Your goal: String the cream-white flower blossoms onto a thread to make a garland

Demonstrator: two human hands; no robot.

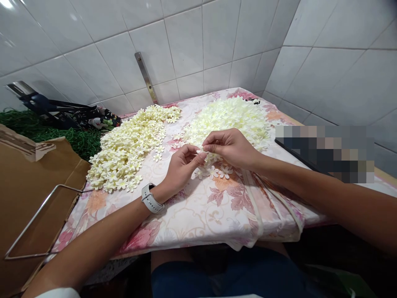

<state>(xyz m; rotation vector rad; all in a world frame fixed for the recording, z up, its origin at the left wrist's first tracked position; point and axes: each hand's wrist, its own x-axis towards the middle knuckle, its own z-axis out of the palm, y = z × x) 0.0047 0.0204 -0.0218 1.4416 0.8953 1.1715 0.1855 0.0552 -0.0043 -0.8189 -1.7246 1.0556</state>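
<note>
Glossy pale-grey tiled walls (pixel 186 45) meet in a corner behind a tabletop (pixel 195 207) draped in pink-and-white floral cloth (pixel 180 227); a slim metal strip (pixel 144 76) stands against the tiles, which reflect white light.

A slim, pale grey or off-white strap (pixel 151 202) is worn on the wrist just behind the left hand (pixel 181 167); its surface is left smooth and plain, and a narrow dark part is shown at its upper edge. The right hand (pixel 232 147) and its forearm (pixel 310 188) are left bare. Behind the left hand, near the elbow, a white sleeve (pixel 57 292) is seen. Below both hands, dark blue shorts (pixel 223 273) are worn.
</note>
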